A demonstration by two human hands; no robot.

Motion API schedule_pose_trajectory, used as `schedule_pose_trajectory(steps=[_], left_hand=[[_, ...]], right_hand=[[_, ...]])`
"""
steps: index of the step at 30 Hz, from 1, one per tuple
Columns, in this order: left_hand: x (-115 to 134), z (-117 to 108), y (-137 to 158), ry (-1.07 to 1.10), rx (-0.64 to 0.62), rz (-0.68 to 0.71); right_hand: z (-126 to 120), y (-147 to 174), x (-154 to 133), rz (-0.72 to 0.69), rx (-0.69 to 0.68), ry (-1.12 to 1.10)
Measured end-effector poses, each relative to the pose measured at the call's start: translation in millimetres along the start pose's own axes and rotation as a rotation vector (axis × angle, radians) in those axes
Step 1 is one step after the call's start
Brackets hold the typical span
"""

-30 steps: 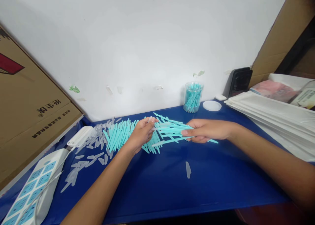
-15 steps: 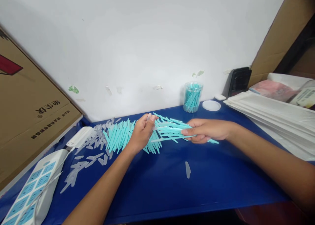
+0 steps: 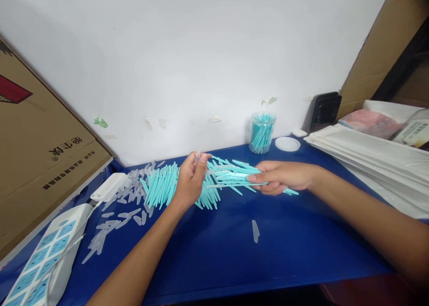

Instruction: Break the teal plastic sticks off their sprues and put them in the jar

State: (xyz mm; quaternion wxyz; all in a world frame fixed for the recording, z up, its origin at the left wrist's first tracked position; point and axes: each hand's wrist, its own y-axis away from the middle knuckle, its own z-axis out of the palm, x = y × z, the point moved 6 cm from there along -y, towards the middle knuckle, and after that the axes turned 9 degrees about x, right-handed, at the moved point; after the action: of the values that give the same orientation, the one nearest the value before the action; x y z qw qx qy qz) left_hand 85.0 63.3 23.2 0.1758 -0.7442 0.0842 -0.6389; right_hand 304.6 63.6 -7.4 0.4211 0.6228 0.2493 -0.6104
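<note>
My right hand [image 3: 284, 177] is closed round a loose bundle of slim turquoise sticks [image 3: 231, 176] that look like eyebrow razors. Their ends fan out leftward, and a few poke out behind the palm. Just left of them, my left hand [image 3: 191, 177] is closed with a small translucent blade cap [image 3: 197, 157] upright between thumb and fingers. Whether more caps sit in that palm is hidden. Under and beside the left hand lies a row of turquoise razors [image 3: 161, 185]. Many translucent caps [image 3: 132, 185] are scattered further left, and a single cap [image 3: 255, 231] rests in front.
Against the wall stands a clear jar [image 3: 261, 134] full of turquoise razors, its white lid [image 3: 287, 144] alongside. A power strip [image 3: 47, 257] and white adapter [image 3: 109, 186] are at left, near a cardboard box [image 3: 43, 140]. White packaging [image 3: 365, 149] and a black object [image 3: 325, 111] occupy the right.
My left hand has shifted slightly left and up from the bundle's ends, and the cap in its fingers has moved with it. My right hand has stayed nearly still.
</note>
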Motion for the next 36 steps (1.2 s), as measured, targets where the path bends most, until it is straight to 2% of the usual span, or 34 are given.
schedule_pose_trajectory(steps=[16, 28, 36], left_hand=[[2.4, -0.5, 1.3, -0.073, 0.006, 0.028], [3.1, 19.4, 17.0, -0.008, -0.081, -0.067], [5.6, 20.6, 17.8, -0.04, -0.084, -0.027]], right_hand=[[2.2, -1.9, -0.9, -0.011, -0.008, -0.007], [24.1, -9.5, 5.6, -0.023, -0.059, -0.073], [26.7, -8.4, 2.3, -0.05, -0.076, -0.053]])
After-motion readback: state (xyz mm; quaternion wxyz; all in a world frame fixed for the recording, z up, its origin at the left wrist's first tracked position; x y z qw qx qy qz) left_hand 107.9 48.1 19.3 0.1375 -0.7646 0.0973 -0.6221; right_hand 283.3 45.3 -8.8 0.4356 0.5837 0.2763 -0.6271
